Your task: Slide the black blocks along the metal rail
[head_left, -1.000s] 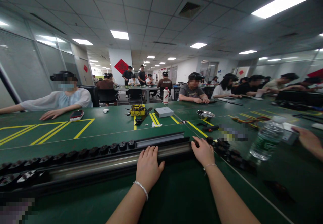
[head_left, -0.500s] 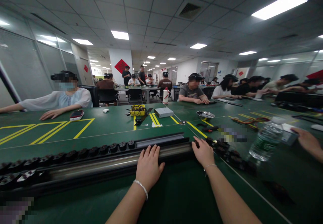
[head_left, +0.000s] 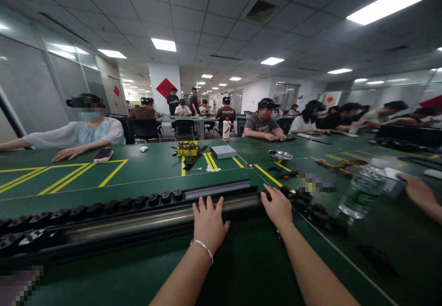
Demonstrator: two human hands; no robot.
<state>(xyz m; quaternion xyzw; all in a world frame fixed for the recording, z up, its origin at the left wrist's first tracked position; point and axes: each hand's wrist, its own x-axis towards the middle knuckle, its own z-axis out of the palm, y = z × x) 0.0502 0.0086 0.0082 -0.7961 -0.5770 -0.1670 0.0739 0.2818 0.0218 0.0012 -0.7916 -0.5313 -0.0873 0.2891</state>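
Lengthwise, the near rail (head_left: 138, 225) ran from left to right across the green worktop (head_left: 238, 264), its right end slanting a little away from the wearer. Just behind it lay a second rail (head_left: 221, 190), roughly parallel, with a row of black wheels (head_left: 126, 203) along its left part. The two hands were apart: the left hand (head_left: 210, 223) lay over the near rail with its fingers spread, while the right hand (head_left: 277, 207) was bent at the right end, and whether it gripped could not be told. Its fingers partly hid that tip; dark lumps (head_left: 37, 239) crowded the left end, which reached the view's edge. A pixelated item (head_left: 19, 285) in the lower left corner was unreadable. Far right, behind a bottle (head_left: 364, 191), a co-worker's hand (head_left: 421, 194), cut off by the edge, touched a grey box (head_left: 393, 184).
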